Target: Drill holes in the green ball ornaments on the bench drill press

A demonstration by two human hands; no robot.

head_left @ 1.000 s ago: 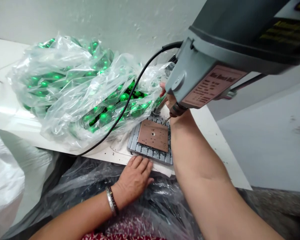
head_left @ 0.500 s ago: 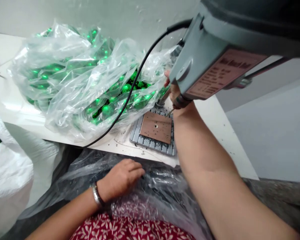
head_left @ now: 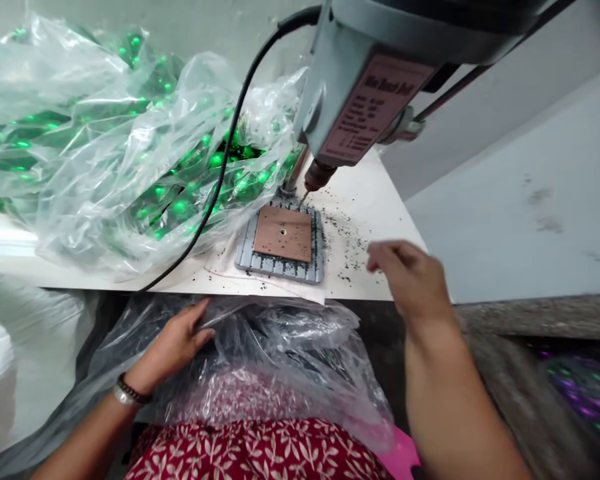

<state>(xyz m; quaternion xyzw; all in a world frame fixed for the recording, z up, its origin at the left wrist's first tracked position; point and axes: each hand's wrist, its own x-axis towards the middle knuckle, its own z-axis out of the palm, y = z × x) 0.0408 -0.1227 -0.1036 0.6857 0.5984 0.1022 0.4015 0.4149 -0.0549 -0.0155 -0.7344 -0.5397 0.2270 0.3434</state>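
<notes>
drawn back from the drill (head_left: 347,100), right hand (head_left: 413,277) curls narrow; left hand (head_left: 177,340), grip wide, touches clear plastic (head_left: 265,340).

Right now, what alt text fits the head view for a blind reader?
A bench drill stands over a brown plate on a grey base, dark specks around. The blurred right hand is right of the base; the left hand is over clear sheeting. Green baubles in plastic lie left.
</notes>
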